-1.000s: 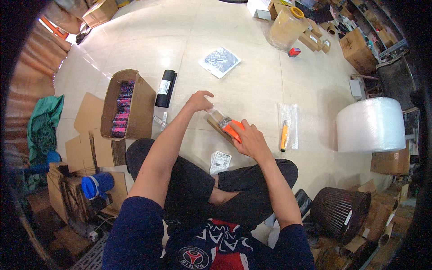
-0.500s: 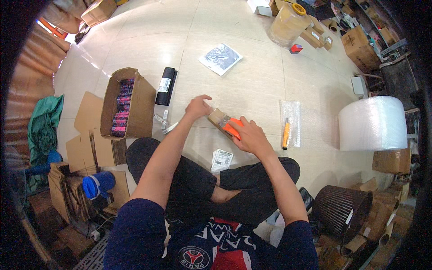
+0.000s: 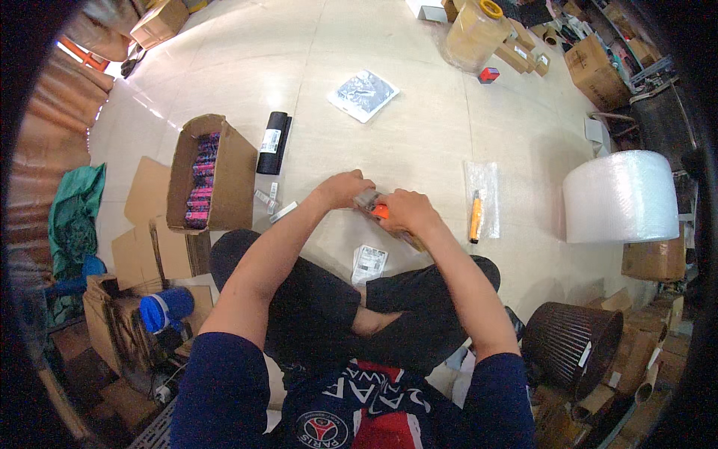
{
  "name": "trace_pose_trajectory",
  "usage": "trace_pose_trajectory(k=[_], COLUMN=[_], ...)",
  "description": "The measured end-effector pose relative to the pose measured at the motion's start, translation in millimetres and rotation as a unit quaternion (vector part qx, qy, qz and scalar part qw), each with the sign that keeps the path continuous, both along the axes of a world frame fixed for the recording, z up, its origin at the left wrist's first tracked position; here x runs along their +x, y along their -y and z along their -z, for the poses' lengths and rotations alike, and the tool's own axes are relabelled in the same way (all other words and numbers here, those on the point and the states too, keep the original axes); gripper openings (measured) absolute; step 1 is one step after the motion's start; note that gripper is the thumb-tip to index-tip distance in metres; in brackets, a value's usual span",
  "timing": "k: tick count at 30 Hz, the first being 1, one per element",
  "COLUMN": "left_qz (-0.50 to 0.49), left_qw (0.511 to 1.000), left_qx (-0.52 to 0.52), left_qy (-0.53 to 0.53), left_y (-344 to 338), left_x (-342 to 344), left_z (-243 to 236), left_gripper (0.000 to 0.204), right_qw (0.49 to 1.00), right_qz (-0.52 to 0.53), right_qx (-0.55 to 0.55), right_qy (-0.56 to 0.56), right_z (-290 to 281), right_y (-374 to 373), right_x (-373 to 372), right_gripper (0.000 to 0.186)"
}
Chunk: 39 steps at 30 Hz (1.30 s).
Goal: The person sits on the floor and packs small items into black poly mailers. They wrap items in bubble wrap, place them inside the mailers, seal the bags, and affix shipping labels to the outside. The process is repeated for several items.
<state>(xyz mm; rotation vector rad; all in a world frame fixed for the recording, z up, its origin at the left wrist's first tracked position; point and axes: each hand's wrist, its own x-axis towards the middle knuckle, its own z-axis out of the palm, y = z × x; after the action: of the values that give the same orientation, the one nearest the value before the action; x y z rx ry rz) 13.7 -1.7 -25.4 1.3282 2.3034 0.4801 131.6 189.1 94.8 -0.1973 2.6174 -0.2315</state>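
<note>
My right hand [image 3: 411, 212] is closed around an orange tape dispenser [image 3: 381, 212]. Clear tape [image 3: 367, 198] shows at its front. Under that hand lies a small brown cardboard box [image 3: 413, 241], mostly covered by my fingers. My left hand [image 3: 344, 188] is closed at the far end of the box, its fingertips close to the dispenser; the exact grip is partly hidden. Nearer my crossed legs, white printed labels [image 3: 369, 263] lie on the floor. Several small white pieces [image 3: 271, 200] lie left of my left forearm.
An open carton [image 3: 232, 176] of pink and dark packs stands left, beside a black roll [image 3: 273, 142]. Ahead lies a flat plastic-wrapped packet [image 3: 364, 95]. To the right are a yellow cutter [image 3: 476, 217] on bubble wrap, a big bubble-wrap roll [image 3: 621, 196] and a dark basket [image 3: 572, 348].
My left hand has moved right and its fingers have closed in at the box. My right hand has tilted the tape dispenser, and both hands now cover more of the box.
</note>
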Motion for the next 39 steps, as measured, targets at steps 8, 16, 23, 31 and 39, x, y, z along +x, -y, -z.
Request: trace_pose_trajectory(k=[8,16,23,31,39], left_qz=[0.031,-0.137,-0.109,-0.073,-0.131], left_qw=[0.999,0.93,0.953,0.959,0.785], left_qx=[-0.029,-0.044,-0.078,0.073,0.162], left_qy=[-0.012,-0.337,-0.271,0.266,0.583], left_y=[4.7,1.3,-1.8,-4.1,6.1], left_x=[-20.0,-17.9,9.7,-23.6,-18.2], left_z=[-8.7,36.5,23.4,-29.3,-44.0], left_gripper=[0.057,0.052,0.055,0.062,0.09], right_qw=[0.996,0.994,0.985,0.989,0.962], right_qz=[0.017,0.056,0.052,0.089,0.12], right_qx=[0.033,-0.055,0.058,-0.091,-0.162], right_qy=[0.087,-0.078,0.154,-0.081,-0.182], right_z=[-10.4,14.8,26.0,-1.8,-18.8], right_y=[-43.7,8.3,-7.9,-24.9,-0.7], right_x=[52.9,6.1,17.8,87.8,86.5], right_gripper=[0.037,0.044,0.038,0.062,0.065])
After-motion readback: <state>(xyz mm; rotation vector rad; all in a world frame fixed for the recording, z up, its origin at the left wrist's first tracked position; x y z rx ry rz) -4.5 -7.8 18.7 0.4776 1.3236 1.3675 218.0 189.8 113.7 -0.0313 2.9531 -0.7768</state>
